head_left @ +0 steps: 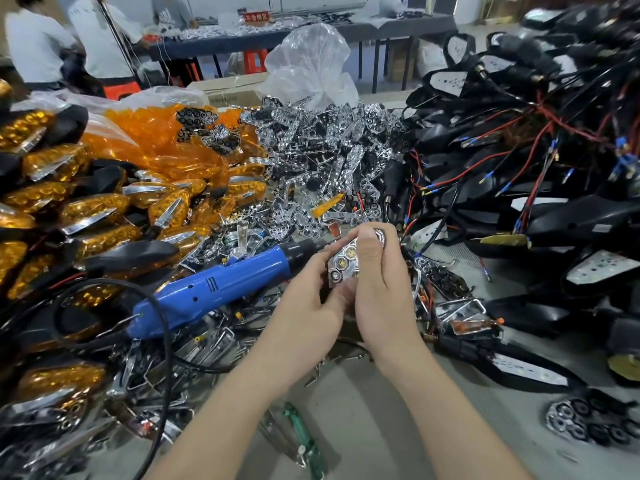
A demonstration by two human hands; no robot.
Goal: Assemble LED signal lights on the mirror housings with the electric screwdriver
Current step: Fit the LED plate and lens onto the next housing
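Both hands meet over the middle of the bench on one small part: a chrome LED reflector point(343, 268), faceted into honeycomb cups with pale yellow emitters glinting in two of them. The right hand point(377, 282) is curled round its upper end, thumb pressed flat across the face; the left hand point(311, 299) pinches the lower edge, fingers bent against the side. The electric screwdriver point(221, 285) lies in no hand, a smooth blue plastic barrel with slotted vents, slanting across the clutter to the left. Its black nose ends right behind the left fingers, though I cannot tell whether it touches them. A black rubbery cable point(165, 341) loops from its rear end down toward the bench edge. The mirror housings point(568, 216), matte black and pointed like blades, are heaped to the right, tangled in thin red and black wires point(519, 157) with blue crimped ends. To the left sit finished lights point(93, 209), glossy amber lenses with chrome fins, and behind them loose amber lenses point(156, 133). A glittering heap of bare chrome reflectors point(311, 147) fills the centre, beneath a crumpled clear plastic bag point(311, 64). A green-handled tool point(301, 431) lies on the grey bench point(363, 410) between the forearms.
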